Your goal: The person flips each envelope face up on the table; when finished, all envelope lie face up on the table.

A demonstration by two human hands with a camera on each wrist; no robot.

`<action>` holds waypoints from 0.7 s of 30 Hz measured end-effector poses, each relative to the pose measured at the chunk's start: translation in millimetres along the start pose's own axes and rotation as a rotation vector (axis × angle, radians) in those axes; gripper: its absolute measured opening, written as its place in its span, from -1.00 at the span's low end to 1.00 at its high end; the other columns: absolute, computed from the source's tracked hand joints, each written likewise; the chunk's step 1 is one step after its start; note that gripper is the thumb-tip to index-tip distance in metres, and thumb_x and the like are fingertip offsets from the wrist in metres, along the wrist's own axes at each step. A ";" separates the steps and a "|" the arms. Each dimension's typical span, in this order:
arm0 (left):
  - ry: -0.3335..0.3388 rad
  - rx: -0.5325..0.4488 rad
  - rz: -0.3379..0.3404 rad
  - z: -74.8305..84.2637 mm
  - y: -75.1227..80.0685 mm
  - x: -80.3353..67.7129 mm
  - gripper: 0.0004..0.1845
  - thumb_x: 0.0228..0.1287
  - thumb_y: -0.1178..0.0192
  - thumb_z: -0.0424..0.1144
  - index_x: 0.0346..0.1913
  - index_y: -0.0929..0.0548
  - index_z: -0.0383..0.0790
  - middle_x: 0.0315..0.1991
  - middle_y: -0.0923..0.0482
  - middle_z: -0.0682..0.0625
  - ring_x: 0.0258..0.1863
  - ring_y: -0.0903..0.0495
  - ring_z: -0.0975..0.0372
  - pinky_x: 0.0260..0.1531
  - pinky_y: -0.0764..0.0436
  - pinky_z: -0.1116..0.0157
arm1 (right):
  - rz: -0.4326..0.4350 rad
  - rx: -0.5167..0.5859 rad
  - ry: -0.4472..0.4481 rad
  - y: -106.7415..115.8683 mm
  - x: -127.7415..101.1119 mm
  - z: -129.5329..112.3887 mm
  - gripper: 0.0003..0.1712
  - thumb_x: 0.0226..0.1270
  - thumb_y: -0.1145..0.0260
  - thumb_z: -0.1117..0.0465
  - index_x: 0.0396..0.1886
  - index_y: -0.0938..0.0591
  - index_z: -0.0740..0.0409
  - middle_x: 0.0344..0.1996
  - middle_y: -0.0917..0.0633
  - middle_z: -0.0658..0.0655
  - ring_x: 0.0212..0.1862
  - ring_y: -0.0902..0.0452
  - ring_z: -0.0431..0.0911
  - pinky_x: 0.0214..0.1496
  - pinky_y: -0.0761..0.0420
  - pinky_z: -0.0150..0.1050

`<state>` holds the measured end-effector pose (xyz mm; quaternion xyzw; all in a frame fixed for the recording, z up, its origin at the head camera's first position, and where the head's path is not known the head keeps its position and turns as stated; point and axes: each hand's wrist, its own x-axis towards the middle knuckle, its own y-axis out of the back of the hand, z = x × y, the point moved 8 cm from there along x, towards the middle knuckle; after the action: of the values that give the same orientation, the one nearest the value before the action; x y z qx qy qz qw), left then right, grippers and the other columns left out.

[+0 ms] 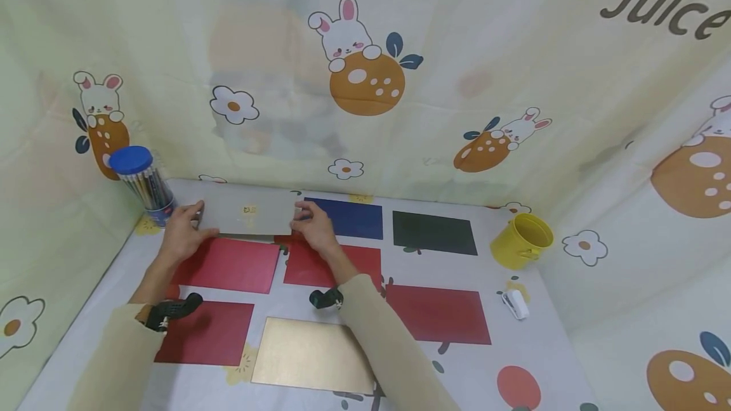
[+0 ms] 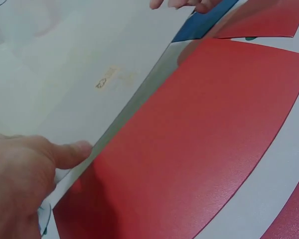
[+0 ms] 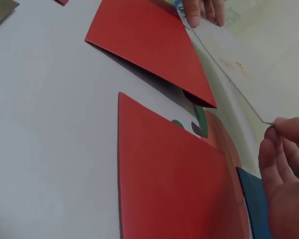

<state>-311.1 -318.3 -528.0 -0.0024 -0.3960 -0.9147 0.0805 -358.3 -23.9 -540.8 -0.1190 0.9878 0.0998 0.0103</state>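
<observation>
Head view shows the silver card (image 1: 250, 217) at the table's (image 1: 514, 360) far left, above a red card (image 1: 228, 265); left hand (image 1: 183, 233) and right hand (image 1: 314, 227) each pinch an end with curled fingers, apparently to square it into the row.

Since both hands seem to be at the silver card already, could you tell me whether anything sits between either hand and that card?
Nothing visible does. The left hand holds the silver card at its left edge, thumb on top, and the right hand pinches its right corner. The red card lies just in front, not between.
</observation>
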 end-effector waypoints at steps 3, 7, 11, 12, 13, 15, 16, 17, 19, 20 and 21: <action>0.023 0.026 0.000 -1.8 -1.3 0.6 -0.15 0.20 -0.41 -0.36 0.48 -0.21 -0.48 0.33 -0.20 -0.53 0.24 -0.34 -0.35 0.21 -0.41 -0.23 | 0.000 -0.069 0.010 -2.9 1.4 0.3 -0.45 0.29 -0.40 0.33 0.29 -0.58 0.10 -0.11 -0.72 0.12 -0.20 -0.70 -0.16 -0.21 -0.58 -0.36; 0.032 0.071 0.005 -3.8 -1.2 1.3 -0.19 0.21 -0.38 -0.34 0.46 -0.24 -0.50 0.34 -0.23 -0.53 0.27 -0.31 -0.35 0.26 -0.34 -0.24 | -0.009 -0.145 0.013 -6.2 2.6 2.5 -0.46 0.31 -0.40 0.31 0.30 -0.59 0.12 -0.15 -0.75 0.03 -0.18 -0.70 -0.19 -0.16 -0.60 -0.36; 0.056 0.092 -0.006 -6.4 -2.0 0.6 -0.21 0.23 -0.36 -0.31 0.45 -0.25 -0.49 0.32 -0.29 -0.53 0.27 -0.33 -0.34 0.27 -0.33 -0.24 | -0.015 -0.222 -0.016 -7.3 3.1 7.5 -0.49 0.32 -0.41 0.27 0.28 -0.62 0.08 -0.15 -0.76 -0.02 -0.15 -0.69 -0.21 -0.07 -0.63 -0.31; 0.067 0.088 -0.015 -7.4 -2.6 0.1 -0.21 0.24 -0.35 -0.30 0.45 -0.25 -0.49 0.32 -0.30 -0.53 0.28 -0.33 -0.34 0.28 -0.33 -0.24 | -0.019 -0.248 -0.023 -7.5 2.9 8.5 -0.50 0.33 -0.41 0.26 0.27 -0.63 0.07 -0.15 -0.76 -0.03 -0.14 -0.69 -0.21 -0.04 -0.63 -0.30; 0.078 0.085 -0.027 -8.3 -3.5 -0.3 -0.22 0.25 -0.33 -0.30 0.45 -0.24 -0.49 0.32 -0.30 -0.53 0.29 -0.32 -0.34 0.28 -0.32 -0.24 | -0.024 -0.272 -0.029 -7.8 2.6 9.1 -0.51 0.33 -0.41 0.24 0.26 -0.63 0.06 -0.14 -0.77 -0.03 -0.12 -0.69 -0.20 -0.01 -0.63 -0.28; 0.090 0.080 -0.051 -9.8 -5.1 -0.9 -0.23 0.27 -0.31 -0.30 0.45 -0.24 -0.50 0.34 -0.29 -0.53 0.32 -0.30 -0.35 0.30 -0.29 -0.24 | -0.037 -0.322 -0.034 -8.6 1.8 9.4 -0.52 0.34 -0.40 0.21 0.26 -0.64 0.06 -0.11 -0.77 -0.03 -0.07 -0.69 -0.18 0.05 -0.61 -0.24; 0.090 0.080 -0.058 -10.3 -5.6 -0.7 -0.24 0.27 -0.30 -0.31 0.45 -0.24 -0.52 0.34 -0.29 -0.53 0.33 -0.29 -0.35 0.31 -0.28 -0.23 | -0.043 -0.335 -0.035 -9.0 1.2 9.1 -0.53 0.34 -0.40 0.21 0.25 -0.64 0.07 -0.09 -0.77 -0.02 -0.04 -0.68 -0.16 0.08 -0.60 -0.22; 0.087 0.082 -0.061 -10.3 -6.0 -0.9 -0.25 0.27 -0.29 -0.32 0.44 -0.24 -0.53 0.34 -0.29 -0.53 0.33 -0.28 -0.35 0.32 -0.27 -0.23 | -0.049 -0.345 -0.037 -9.5 0.6 8.7 -0.53 0.35 -0.39 0.20 0.25 -0.64 0.07 -0.07 -0.77 -0.01 0.00 -0.68 -0.14 0.11 -0.59 -0.21; 0.079 0.087 -0.062 -10.4 -6.5 -0.9 -0.28 0.27 -0.28 -0.33 0.42 -0.26 -0.56 0.33 -0.31 -0.54 0.34 -0.27 -0.35 0.33 -0.26 -0.21 | -0.060 -0.363 -0.036 -10.2 -0.1 7.8 -0.52 0.35 -0.38 0.20 0.26 -0.63 0.07 -0.03 -0.77 0.00 0.06 -0.66 -0.12 0.16 -0.57 -0.19; 0.076 0.089 -0.061 -10.2 -6.7 -0.9 -0.29 0.27 -0.27 -0.34 0.41 -0.27 -0.57 0.32 -0.32 -0.54 0.35 -0.28 -0.35 0.33 -0.26 -0.20 | -0.067 -0.371 -0.036 -10.6 -0.5 7.4 -0.52 0.36 -0.38 0.19 0.27 -0.63 0.07 -0.02 -0.77 0.00 0.09 -0.65 -0.11 0.19 -0.56 -0.17; 0.075 0.092 -0.060 -10.5 -6.9 -0.7 -0.30 0.27 -0.26 -0.34 0.40 -0.28 -0.57 0.32 -0.32 -0.54 0.35 -0.28 -0.34 0.34 -0.26 -0.19 | -0.074 -0.376 -0.035 -10.9 -0.9 7.0 -0.52 0.36 -0.38 0.19 0.27 -0.63 0.08 -0.01 -0.77 0.01 0.11 -0.65 -0.11 0.22 -0.55 -0.16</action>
<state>-310.8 -321.1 -540.2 0.0477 -0.4342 -0.8970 0.0678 -354.9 -32.7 -549.7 -0.1533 0.9463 0.2843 0.0088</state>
